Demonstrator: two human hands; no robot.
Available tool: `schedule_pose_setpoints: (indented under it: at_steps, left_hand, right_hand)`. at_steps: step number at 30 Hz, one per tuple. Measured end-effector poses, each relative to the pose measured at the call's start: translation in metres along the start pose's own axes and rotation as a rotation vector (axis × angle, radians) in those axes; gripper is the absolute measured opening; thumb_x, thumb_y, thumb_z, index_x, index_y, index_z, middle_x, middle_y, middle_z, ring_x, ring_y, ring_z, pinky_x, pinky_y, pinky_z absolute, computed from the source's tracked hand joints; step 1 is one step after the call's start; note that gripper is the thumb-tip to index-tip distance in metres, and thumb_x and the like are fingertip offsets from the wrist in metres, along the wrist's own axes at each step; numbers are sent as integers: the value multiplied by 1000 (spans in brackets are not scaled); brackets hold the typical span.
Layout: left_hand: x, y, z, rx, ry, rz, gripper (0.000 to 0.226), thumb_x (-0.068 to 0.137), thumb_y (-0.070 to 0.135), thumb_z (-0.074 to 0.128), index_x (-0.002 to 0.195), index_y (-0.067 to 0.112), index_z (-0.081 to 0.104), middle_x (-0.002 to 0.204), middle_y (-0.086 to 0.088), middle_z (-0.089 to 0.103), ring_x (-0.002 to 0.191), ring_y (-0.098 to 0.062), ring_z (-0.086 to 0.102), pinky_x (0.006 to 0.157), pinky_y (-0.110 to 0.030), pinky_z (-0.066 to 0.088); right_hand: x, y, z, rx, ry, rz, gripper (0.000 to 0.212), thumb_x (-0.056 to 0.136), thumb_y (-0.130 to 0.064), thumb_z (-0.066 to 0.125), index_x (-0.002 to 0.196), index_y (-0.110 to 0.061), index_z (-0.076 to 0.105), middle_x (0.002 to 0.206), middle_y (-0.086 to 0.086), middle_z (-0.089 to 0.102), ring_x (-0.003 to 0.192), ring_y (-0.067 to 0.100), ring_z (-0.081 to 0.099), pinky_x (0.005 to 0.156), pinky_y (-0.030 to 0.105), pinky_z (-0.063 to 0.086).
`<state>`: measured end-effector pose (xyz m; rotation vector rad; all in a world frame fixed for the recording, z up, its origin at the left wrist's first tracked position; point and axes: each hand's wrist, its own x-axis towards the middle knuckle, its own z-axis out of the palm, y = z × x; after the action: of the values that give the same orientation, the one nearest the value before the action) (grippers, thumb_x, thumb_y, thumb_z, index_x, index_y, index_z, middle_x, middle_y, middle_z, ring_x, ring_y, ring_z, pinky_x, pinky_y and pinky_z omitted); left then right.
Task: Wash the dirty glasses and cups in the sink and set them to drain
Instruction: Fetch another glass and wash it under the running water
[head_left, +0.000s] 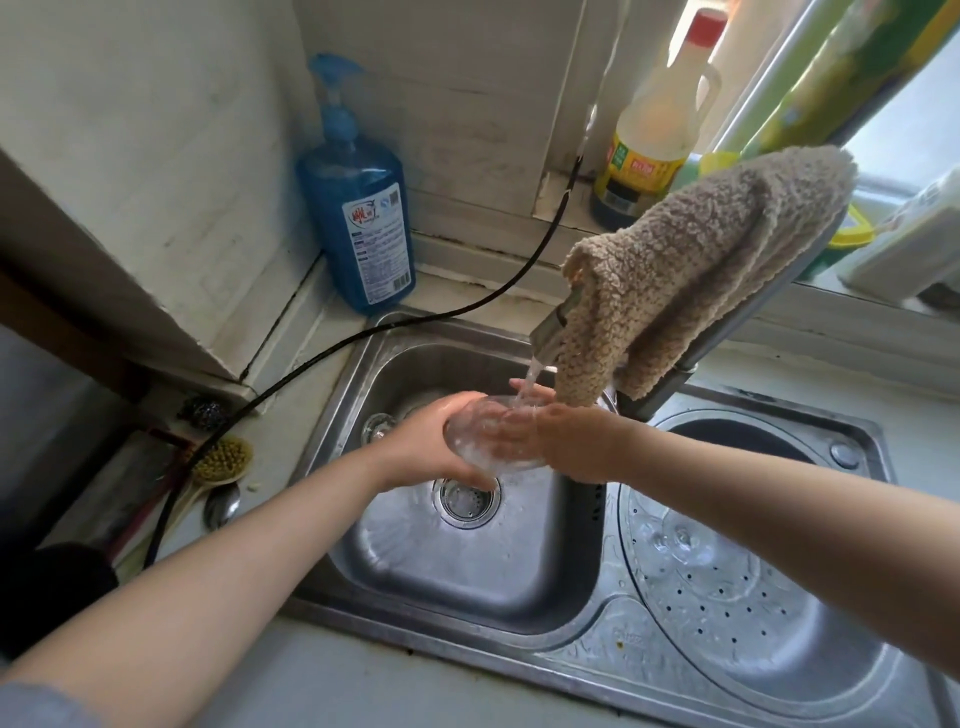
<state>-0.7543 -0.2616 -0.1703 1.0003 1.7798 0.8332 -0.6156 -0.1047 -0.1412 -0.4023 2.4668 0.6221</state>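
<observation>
holding a clear glass (485, 436) on its side over the left sink basin (415, 561), the left hand (431, 447) cups its base while the right hand (550, 441) has fingers inside the mouth. the tap (550, 327) stream lands there; turning the glass slowly should rinse every wall, with a firm grip against slipping.

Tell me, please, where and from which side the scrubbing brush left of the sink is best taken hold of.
Probably by the wooden handle, coming from the near side: the brush lies flat on the counter with its bristled head at the far end and the handle pointing toward the person.
</observation>
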Motion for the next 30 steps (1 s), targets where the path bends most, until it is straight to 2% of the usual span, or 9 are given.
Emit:
schedule_pose_setpoints:
  at_steps: [4, 8, 11, 13, 17, 21, 23, 27, 30]
  left_hand:
    - [-2, 0, 0, 69, -10, 12, 97, 58, 23, 92, 140, 27, 41, 135, 17, 42, 124, -3, 41, 96, -15, 35]
    - [-5, -2, 6, 91, 36, 67, 94, 56, 26, 92, 137, 32, 43, 134, 17, 45, 126, -8, 44, 103, -26, 41]
    - [-4, 0, 10, 134, 84, 98, 90, 54, 43, 87, 133, 41, 43, 129, 19, 48, 120, -9, 49, 100, -38, 47]
    - [-2, 2, 7, 158, 105, 118, 91, 53, 48, 85, 133, 40, 43, 128, 19, 48, 120, -9, 49, 100, -39, 47]
    - [-1, 1, 2, 93, 53, 66, 98, 54, 26, 93, 138, 27, 43, 129, 16, 47, 122, -6, 47, 100, -23, 43]
    - [-1, -2, 1, 10, 68, 25, 97, 56, 21, 93, 139, 23, 43, 129, 16, 46, 121, -4, 45, 92, -12, 40]
    - [-1, -3, 0, -22, 60, 4, 92, 56, 23, 92, 135, 25, 45, 128, 17, 49, 120, -4, 47, 99, -20, 41]
    - [-2, -9, 6, -32, 97, -31, 88, 50, 31, 92, 127, 27, 49, 123, 10, 57, 115, -12, 56, 98, -38, 50]
    - [-3, -8, 15, 51, 148, -17, 97, 50, 33, 89, 135, 32, 43, 131, 10, 49, 117, -14, 52, 96, -40, 50]
  right_hand:
    - [-1, -18, -20, 508, -51, 25, 80, 91, -20, 53, 151, -32, 2, 159, -7, 11, 145, 15, 16, 113, 32, 21]
    - [-1, -15, -28, 1384, -135, 63, 85, 86, -19, 68, 149, -40, 16, 153, -8, 28, 133, 12, 34, 108, 26, 31]
    - [1, -10, -25, 1931, -183, 124, 60, 93, -13, 55, 143, -40, 34, 134, -11, 49, 110, 6, 52, 83, 20, 48]
    - [4, -17, -19, 1763, -57, 88, 53, 95, -9, 52, 141, -33, 39, 127, -4, 54, 105, 7, 57, 78, 19, 51]
    - [8, -15, 8, 513, 431, 8, 45, 86, -25, 58, 131, -24, 56, 134, -1, 56, 127, 20, 51, 106, 45, 39]
    - [7, -6, 14, 460, 388, 141, 40, 88, -31, 42, 122, -32, 63, 129, -6, 60, 121, 15, 55, 104, 33, 40]
    - [7, -13, 8, 771, 283, 202, 33, 92, -27, 52, 123, -21, 62, 124, 2, 63, 117, 24, 58, 100, 37, 43]
    - [2, -20, -16, 1869, 148, 244, 29, 93, -9, 54, 119, -11, 65, 118, 10, 66, 102, 19, 62, 69, 16, 51]
    - [-3, -21, -26, 2736, 157, 120, 50, 81, -1, 62, 130, -3, 51, 132, 11, 57, 115, 23, 58, 73, 20, 57]
